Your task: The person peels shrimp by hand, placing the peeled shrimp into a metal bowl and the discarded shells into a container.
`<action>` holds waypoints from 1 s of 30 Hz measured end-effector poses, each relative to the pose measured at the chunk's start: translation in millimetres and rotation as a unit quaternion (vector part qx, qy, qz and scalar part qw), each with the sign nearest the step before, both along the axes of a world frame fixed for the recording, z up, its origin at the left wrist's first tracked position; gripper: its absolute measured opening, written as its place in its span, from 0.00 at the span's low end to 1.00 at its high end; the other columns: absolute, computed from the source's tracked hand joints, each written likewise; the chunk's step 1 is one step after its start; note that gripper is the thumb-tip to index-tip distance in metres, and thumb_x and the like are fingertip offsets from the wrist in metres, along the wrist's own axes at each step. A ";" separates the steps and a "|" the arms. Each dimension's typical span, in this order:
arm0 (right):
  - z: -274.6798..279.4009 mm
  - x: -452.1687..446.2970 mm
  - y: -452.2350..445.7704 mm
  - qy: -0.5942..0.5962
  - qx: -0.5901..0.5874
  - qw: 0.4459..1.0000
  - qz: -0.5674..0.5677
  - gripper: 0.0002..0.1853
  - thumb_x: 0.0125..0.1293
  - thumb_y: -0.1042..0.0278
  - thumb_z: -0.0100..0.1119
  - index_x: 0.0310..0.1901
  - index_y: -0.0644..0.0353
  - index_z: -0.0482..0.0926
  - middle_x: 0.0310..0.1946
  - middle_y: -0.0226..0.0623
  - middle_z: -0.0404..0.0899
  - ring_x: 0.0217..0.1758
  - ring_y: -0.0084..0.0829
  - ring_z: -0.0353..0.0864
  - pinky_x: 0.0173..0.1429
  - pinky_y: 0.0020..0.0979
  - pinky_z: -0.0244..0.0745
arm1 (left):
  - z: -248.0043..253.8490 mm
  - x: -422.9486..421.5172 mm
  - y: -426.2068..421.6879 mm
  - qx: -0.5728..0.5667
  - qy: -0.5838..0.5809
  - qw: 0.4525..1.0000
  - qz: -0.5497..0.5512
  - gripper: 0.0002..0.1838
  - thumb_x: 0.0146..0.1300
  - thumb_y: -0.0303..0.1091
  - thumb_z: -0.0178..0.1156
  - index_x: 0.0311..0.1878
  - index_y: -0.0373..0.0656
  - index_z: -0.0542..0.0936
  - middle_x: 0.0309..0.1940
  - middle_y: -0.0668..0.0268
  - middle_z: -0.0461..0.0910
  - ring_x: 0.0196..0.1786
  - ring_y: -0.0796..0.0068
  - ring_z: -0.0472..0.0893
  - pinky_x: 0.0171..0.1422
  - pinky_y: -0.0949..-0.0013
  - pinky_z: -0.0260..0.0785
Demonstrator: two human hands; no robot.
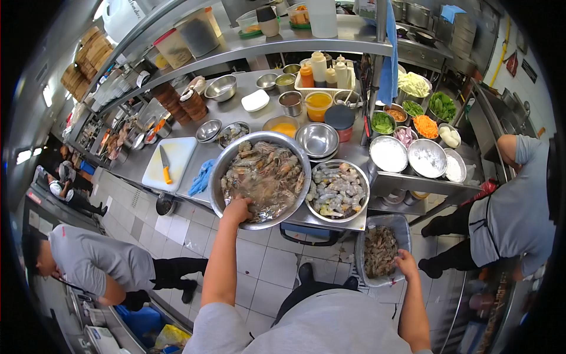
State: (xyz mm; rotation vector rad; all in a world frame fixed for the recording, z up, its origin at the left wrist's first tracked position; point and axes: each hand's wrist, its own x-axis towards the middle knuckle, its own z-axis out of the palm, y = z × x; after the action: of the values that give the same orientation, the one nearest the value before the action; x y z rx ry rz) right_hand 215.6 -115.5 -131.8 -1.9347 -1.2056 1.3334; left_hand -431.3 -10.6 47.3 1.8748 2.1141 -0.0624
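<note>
My left hand (238, 210) is at the near rim of a large steel bowl (219, 183) of whole shrimp in liquid; its fingertips reach inside, and what they hold, if anything, is hidden. To the right of that bowl stands a smaller steel bowl (367, 194) filled with peeled shrimp (337, 190). Low on the right, my right hand (407, 264) is over the right edge of a grey bin (402, 226) with shrimp shells (381, 252) in it. Its fingers look curled, with their contents too small to make out.
A white cutting board (183, 154) with an orange-handled knife (165, 165) and a blue cloth (202, 177) lie left. Empty steel bowls (317, 140) and sauce tubs stand behind. A steel shelf (283, 44) spans above. People stand at the left (109, 259) and right (513, 206).
</note>
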 end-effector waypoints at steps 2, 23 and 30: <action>4.3 -3.9 2.6 -0.002 0.002 1.000 0.011 0.22 0.64 0.75 0.61 0.59 0.66 0.75 0.35 0.36 0.81 0.31 0.25 0.79 0.38 0.28 0.76 | -3.8 1.5 -1.2 0.011 0.010 1.000 0.001 0.24 0.44 0.36 0.73 0.50 0.48 0.85 0.54 0.52 0.76 0.56 0.50 0.78 0.63 0.56 0.72; 37.7 -35.3 23.9 0.079 0.003 0.997 0.002 0.18 0.69 0.74 0.57 0.59 0.65 0.74 0.38 0.31 0.82 0.33 0.22 0.79 0.38 0.24 0.75 | 80.0 157.4 0.7 0.091 -0.613 0.778 0.101 0.16 0.66 0.35 0.65 0.54 0.39 0.78 0.34 0.65 0.82 0.29 0.79 0.81 0.34 0.75 0.75; 5.3 -7.5 7.4 0.159 -0.046 0.984 -0.067 0.20 0.70 0.73 0.56 0.62 0.62 0.70 0.38 0.34 0.82 0.31 0.24 0.80 0.32 0.24 0.73 | 26.2 316.9 -8.6 -0.025 -0.555 0.816 -0.156 0.28 0.65 0.33 0.63 0.68 0.43 0.70 0.48 0.58 0.82 0.48 0.68 0.82 0.51 0.66 0.76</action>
State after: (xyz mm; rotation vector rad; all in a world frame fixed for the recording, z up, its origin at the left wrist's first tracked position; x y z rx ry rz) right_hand 208.0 -108.1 -126.5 -1.7436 -0.8602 1.5757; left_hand -114.4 -19.2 73.6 1.5576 0.9769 0.7170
